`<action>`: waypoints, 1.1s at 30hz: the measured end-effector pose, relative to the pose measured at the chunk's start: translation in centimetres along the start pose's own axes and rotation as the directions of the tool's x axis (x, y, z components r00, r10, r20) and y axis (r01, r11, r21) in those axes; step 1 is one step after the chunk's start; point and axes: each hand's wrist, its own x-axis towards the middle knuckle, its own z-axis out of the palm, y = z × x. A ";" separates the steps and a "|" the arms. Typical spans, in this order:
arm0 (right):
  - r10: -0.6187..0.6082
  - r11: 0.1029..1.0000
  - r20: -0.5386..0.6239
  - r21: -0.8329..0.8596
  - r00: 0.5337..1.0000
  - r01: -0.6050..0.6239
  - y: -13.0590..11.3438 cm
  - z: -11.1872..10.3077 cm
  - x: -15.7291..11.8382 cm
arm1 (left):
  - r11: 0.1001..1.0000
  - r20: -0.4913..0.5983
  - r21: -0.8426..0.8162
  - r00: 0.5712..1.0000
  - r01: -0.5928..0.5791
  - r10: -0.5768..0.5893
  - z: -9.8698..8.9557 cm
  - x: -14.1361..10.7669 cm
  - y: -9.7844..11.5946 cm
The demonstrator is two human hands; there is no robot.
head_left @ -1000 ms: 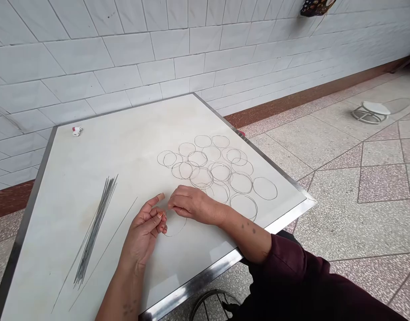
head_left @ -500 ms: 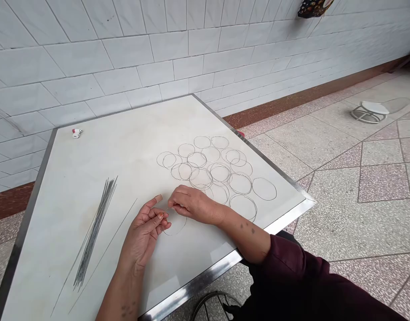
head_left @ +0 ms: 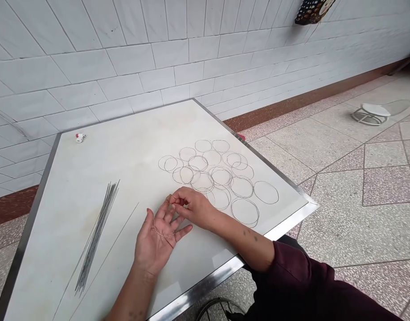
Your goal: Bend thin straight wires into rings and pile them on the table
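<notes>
A thin wire ring lies across the palm and fingers of my left hand, which is turned up with its fingers spread. My right hand is closed in a pinch on the far side of that ring, close to the left fingertips. Beyond and to the right of my hands, several wire rings lie flat on the table, many overlapping. Left of my hands is a bundle of straight wires, with one single wire lying apart beside it.
The white table has a metal edge. A small red and white object sits near its far left corner. A tiled wall runs behind. A low stool stands on the floor to the right.
My left hand has turned palm up and opened its fingers, and the ring now lies over them. My right hand stays pinched, a little nearer. The view has tilted slightly.
</notes>
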 end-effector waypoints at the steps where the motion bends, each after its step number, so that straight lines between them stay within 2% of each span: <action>1: 0.011 1.000 0.001 0.001 1.000 -0.011 0.0 0.0 0.0 | 1.000 -0.006 0.000 1.000 -0.003 0.003 0.0 0.0 0.0; 10: 0.009 1.000 0.033 -0.013 0.999 -0.009 0.6 0.0 0.1 | 1.000 -0.076 0.016 0.997 0.016 -0.015 -0.1 0.1 0.2; 18: 0.073 0.984 0.066 0.158 0.995 -0.083 1.4 0.0 0.1 | 0.999 -0.095 0.035 0.995 0.022 -0.019 0.0 0.1 0.4; 27: 0.109 0.953 0.114 0.269 0.987 -0.137 0.7 -0.3 0.0 | 0.997 -0.106 0.069 0.994 0.028 -0.020 0.5 -0.1 0.5; 33: 0.114 0.959 0.106 0.247 0.988 -0.137 0.6 -0.4 0.1 | 0.997 -0.102 0.076 0.995 0.028 -0.021 0.5 -0.2 0.6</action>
